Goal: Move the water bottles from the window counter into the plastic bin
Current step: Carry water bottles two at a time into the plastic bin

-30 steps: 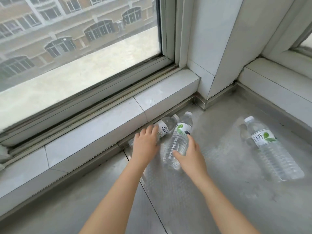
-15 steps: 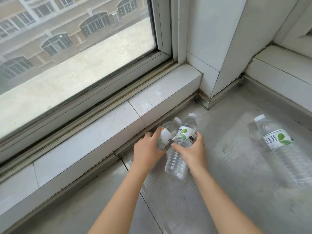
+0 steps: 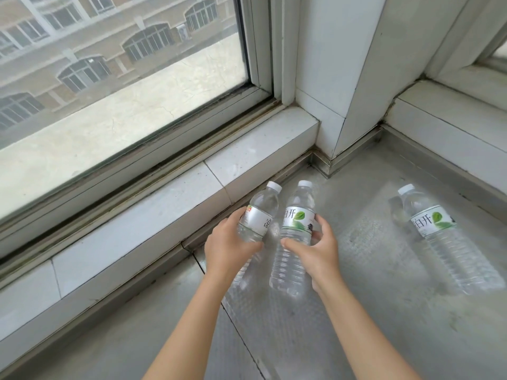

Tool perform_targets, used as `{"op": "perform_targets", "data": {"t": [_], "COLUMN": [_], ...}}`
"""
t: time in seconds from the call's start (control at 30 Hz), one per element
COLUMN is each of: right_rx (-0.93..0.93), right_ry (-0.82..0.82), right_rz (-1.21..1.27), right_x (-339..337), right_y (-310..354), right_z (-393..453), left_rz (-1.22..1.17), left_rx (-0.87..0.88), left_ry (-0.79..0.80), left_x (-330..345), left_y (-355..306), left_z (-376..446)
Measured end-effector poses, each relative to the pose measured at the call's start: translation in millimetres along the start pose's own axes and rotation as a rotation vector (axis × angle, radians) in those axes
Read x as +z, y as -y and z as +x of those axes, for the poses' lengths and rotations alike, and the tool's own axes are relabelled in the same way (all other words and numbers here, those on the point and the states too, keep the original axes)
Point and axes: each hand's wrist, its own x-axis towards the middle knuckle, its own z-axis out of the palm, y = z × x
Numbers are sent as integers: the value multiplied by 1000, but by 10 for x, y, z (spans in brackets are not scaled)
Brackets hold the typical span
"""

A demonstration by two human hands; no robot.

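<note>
Two clear water bottles with white caps are in my hands above the grey metal counter (image 3: 370, 311). My left hand (image 3: 227, 245) grips the smaller bottle (image 3: 260, 212) around its silver label. My right hand (image 3: 318, 250) is wrapped around the taller bottle (image 3: 295, 229), at its white label with a green leaf. Both bottles point caps away from me, side by side and nearly touching. A third, larger bottle (image 3: 439, 237) with the same leaf label lies on its side on the counter to the right. No plastic bin is in view.
A white tiled sill (image 3: 170, 212) runs along the window at the left. A white pillar (image 3: 337, 91) stands in the corner behind the bottles. A second sill (image 3: 450, 124) borders the counter at the right.
Both hands have closed around their bottles and lifted them a little off the counter. The left bottle has come away from the sill edge. The view has shifted closer.
</note>
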Motion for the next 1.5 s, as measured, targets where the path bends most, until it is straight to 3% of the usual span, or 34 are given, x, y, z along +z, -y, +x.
{"op": "perform_targets", "data": {"t": [0.37, 0.77, 1.17, 1.5], "right_rx": [-249, -458, -612, -719], "right_ry": [46, 297, 624, 1032], "right_rz": [-16, -65, -135, -179], "right_x": [-274, -61, 698, 1423], "right_y": [298, 567, 353, -208], "right_z": [-746, -1854, -3412, -5264], "left_rz": [-443, -709, -790, -742], "left_rx": [-41, -91, -131, -263], "left_ry": [-184, -439, -719, -1026], "left_x": [-499, -1376, -2237, -2868], "left_y": [-102, 145, 1143, 2186], "left_z": [-790, -1967, -3439, -5444]}}
